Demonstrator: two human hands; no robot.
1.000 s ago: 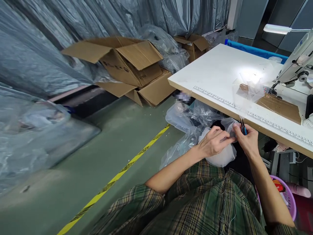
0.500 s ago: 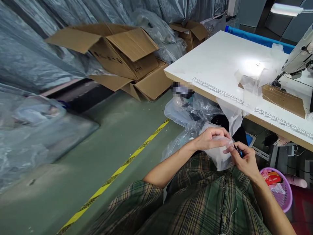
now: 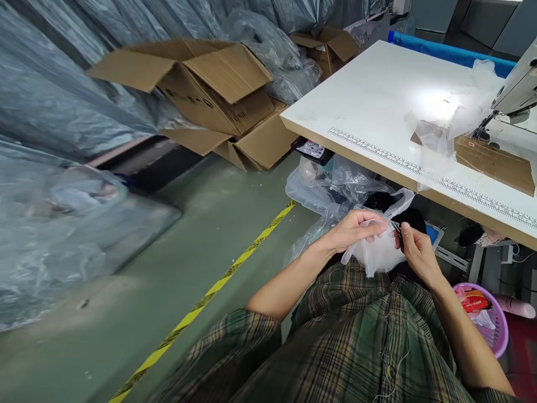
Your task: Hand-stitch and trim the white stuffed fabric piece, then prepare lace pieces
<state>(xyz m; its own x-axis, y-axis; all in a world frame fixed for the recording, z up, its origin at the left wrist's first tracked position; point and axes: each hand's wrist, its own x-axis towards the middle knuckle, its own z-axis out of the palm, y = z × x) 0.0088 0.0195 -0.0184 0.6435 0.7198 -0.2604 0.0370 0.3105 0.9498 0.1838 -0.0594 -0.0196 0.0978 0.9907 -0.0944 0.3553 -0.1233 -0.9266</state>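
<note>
Just off the table edge (image 3: 306, 135), left hand (image 3: 356, 228) pinching white fabric (image 3: 380, 258), right hand (image 3: 419, 253) gripping snips (image 3: 396, 229), wide green floor (image 3: 201, 224) leftward.

The left hand (image 3: 356, 229) is bent into a pinch, the left forearm (image 3: 289, 279) bare. The right hand (image 3: 419, 253) curls just beside it, the right forearm (image 3: 464, 330) angled inward.

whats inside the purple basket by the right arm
The purple basket shows a red packet, pink material and crumpled white material; whatever lies beneath them is covered.
</note>
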